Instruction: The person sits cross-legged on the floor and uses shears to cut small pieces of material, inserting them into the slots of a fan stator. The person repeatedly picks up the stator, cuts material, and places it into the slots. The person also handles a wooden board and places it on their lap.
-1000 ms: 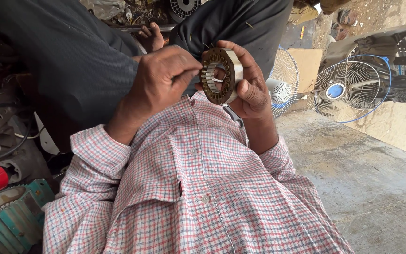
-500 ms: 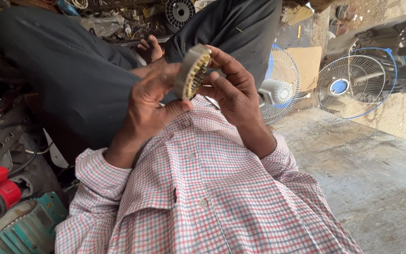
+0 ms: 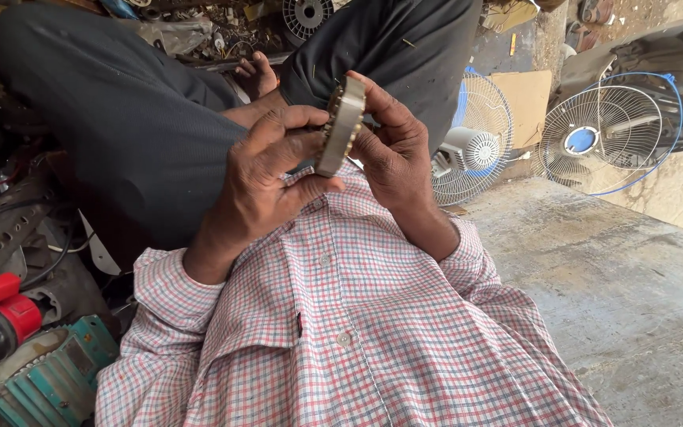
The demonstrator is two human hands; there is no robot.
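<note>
You have turned the metal ring (image 3: 341, 126) since a second ago: then its open face looked at you, showing the round hole; half a second ago it was already tilting; now it stands edge-on, so you see only its thick grey rim and the row of brass-coloured teeth along one side. That points to an inspection going around the part, face first and now the edge, with both hands never letting go.

Your left hand (image 3: 266, 178) pinches the ring's lower half, thumb pressed against one flat face and fingers curled behind. Your right hand (image 3: 393, 150) pinches the upper half from the 3 o'clock side, fingertips closed on the rim. The ring sits between the two hands, held up over your checked shirt (image 3: 341, 316) and in front of your dark trousers (image 3: 120, 119), resting on nothing.

As for packaging and signs, little shows. A flat tan cardboard sheet (image 3: 527, 95) leans at 2 o'clock of the ring, behind the nearer white fan (image 3: 468, 150); no print is readable on it. A second fan with a blue hub (image 3: 606, 138) stands farther out at 3 o'clock on the concrete floor (image 3: 618, 300). At 8 o'clock lie a teal ribbed motor housing (image 3: 49, 379) and a tool with a red collar (image 3: 1, 316). Small scrap litters the ground at 11 o'clock, too small to tell apart.
</note>
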